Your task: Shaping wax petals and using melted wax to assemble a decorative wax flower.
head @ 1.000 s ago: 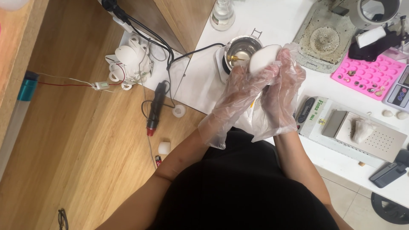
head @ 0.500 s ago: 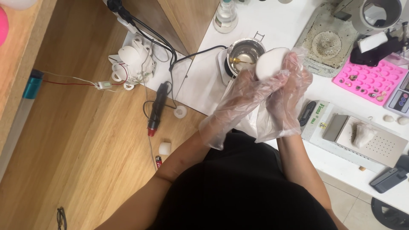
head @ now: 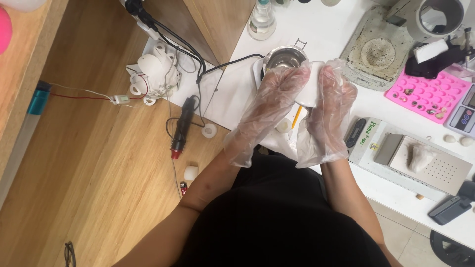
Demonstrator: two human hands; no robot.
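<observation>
Both my hands wear loose clear plastic gloves. My left hand (head: pixel 277 101) and my right hand (head: pixel 329 106) together hold a white rounded lump (head: pixel 311 89) between them, just in front of a small metal pot (head: pixel 283 57) with a black cord. The lump is partly hidden by my gloved fingers. A small white disc (head: pixel 283 126) and a yellow pencil (head: pixel 295 116) lie on the white table under my hands.
A pink mould tray (head: pixel 429 94), a grey stone slab (head: pixel 376 54), a glass flask (head: pixel 261 21), a white perforated plate (head: pixel 435 165) and a scale (head: pixel 464 117) sit on the white table. A black rotary tool (head: pixel 182 126) and white holder (head: pixel 151 74) lie on the wooden bench.
My hands have turned the white lump and lowered it slightly, my fingers now covering more of it. The view has shifted a little.
</observation>
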